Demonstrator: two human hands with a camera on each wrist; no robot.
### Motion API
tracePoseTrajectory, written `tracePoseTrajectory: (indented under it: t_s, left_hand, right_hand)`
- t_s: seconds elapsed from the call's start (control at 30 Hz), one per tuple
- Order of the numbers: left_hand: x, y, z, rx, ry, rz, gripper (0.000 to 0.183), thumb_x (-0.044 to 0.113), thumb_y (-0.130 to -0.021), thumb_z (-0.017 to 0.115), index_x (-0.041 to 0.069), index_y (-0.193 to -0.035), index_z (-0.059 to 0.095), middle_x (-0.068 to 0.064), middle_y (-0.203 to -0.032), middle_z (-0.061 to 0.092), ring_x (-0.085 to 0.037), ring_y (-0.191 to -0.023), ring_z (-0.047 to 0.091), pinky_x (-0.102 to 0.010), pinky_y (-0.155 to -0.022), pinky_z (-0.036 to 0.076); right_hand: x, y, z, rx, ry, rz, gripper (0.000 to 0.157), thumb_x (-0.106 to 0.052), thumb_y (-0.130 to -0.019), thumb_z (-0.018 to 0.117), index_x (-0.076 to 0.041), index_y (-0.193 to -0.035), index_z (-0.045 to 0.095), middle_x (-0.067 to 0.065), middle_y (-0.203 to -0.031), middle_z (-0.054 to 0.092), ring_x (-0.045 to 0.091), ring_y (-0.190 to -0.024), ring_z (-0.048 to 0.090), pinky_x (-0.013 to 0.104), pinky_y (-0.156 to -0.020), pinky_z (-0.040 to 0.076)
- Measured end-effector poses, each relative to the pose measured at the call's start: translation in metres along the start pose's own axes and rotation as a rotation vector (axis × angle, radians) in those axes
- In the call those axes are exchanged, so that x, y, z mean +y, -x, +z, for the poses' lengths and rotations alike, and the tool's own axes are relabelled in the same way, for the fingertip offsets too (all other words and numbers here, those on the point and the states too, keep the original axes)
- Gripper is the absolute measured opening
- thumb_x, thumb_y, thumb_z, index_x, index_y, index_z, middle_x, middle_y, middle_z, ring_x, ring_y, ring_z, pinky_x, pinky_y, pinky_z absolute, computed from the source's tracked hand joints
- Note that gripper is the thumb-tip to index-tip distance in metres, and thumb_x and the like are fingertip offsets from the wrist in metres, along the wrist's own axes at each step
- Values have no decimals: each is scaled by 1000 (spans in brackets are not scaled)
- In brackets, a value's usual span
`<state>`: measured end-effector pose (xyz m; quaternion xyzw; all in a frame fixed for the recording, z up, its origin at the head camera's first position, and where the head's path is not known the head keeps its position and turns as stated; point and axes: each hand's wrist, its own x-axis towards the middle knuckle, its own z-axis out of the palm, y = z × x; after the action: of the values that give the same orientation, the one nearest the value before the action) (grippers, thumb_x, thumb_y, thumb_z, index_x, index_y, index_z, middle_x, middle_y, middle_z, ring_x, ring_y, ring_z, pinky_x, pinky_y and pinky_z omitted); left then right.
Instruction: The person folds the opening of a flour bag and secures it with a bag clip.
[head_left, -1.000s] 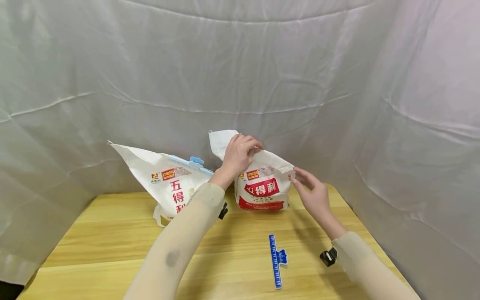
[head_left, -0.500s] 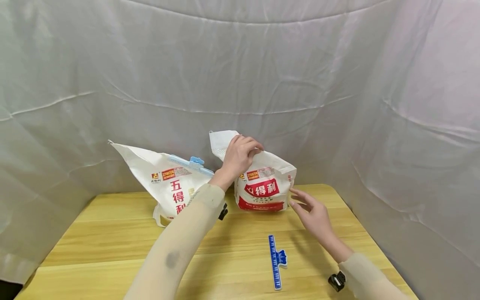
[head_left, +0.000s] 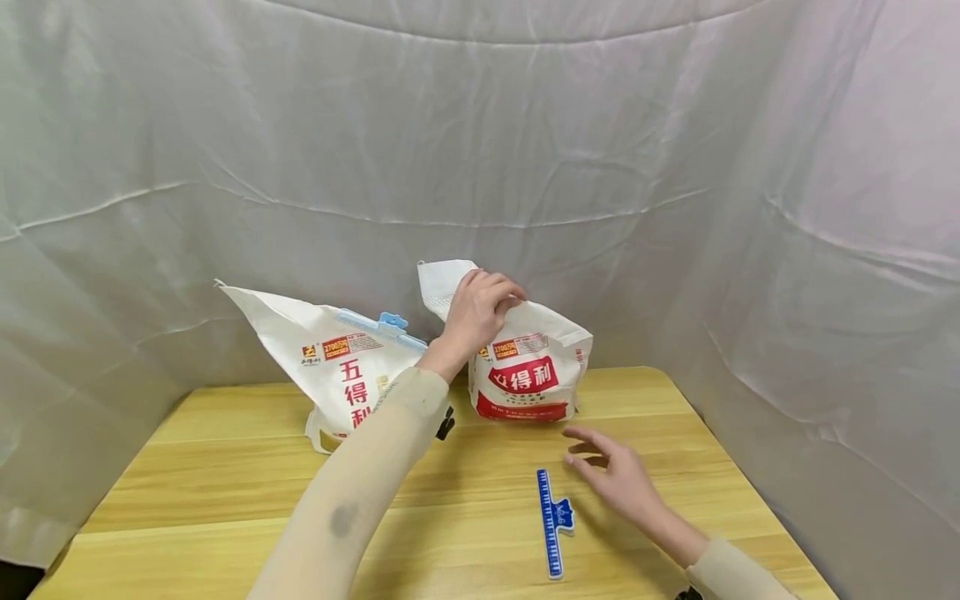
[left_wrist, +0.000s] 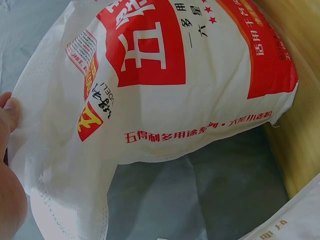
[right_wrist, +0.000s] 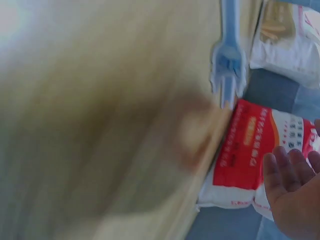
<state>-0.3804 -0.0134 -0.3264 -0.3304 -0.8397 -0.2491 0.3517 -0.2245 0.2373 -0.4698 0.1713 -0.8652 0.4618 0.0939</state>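
Observation:
A white flour bag (head_left: 521, 387) with red Chinese lettering stands at the back of the table. My left hand (head_left: 480, 310) grips its folded top; in the left wrist view the thumb (left_wrist: 12, 112) presses on the white material near the fold. The bag's loose top end sticks up to the left of that hand. My right hand (head_left: 615, 477) hovers over the table in front of the bag, fingers apart and relaxed, holding nothing. Just left of it lies a dark blue sealing clip (head_left: 551, 523) with a ruler-like bar. The right wrist view is partly blurred.
A second white flour bag (head_left: 352, 375) leans at the left, a light blue sealing clip (head_left: 384, 327) across its top. My left forearm partly covers it. Grey cloth (head_left: 480, 150) hangs behind and beside the wooden table (head_left: 225, 492).
My right hand has left the bag's right side and come down and forward toward the dark blue clip. The left hand keeps its grip on the bag's top.

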Motion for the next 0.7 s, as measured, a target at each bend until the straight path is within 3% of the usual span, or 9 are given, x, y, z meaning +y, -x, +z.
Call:
tracePoseTrajectory:
  t_s: [0.2,0.33,0.7]
  left_hand:
    - [1,1,0,2,6,-4,11,10,-97,72,16,-100,80,2,-103,77,-21,-100,63,-37,-108,41]
    - [1,1,1,3,8,1,11,9,-97,72,16,-100,80,2,-103,77,-21,-100,63,-37,-107,41]
    - [0,3,1,2,5,1,11,10,-98,71,16,-101,80,3,-102,76,-20,-100,62,-37,-107,41]
  right_hand:
    - [2,15,6,-130,-27,47,45,-13,-94,77,-3,-136,62,19,-132,67,26,-104,72,26,-87,59]
    - [4,22,8,-192,2,74,47,-11,-94,76,2,-136,61,21,-130,66,21,-100,71,25,-84,59]
    - [11,31,7,-326,61,108,44,-16,-92,79,4,-129,65,8,-113,70,8,-87,62,23,-76,56]
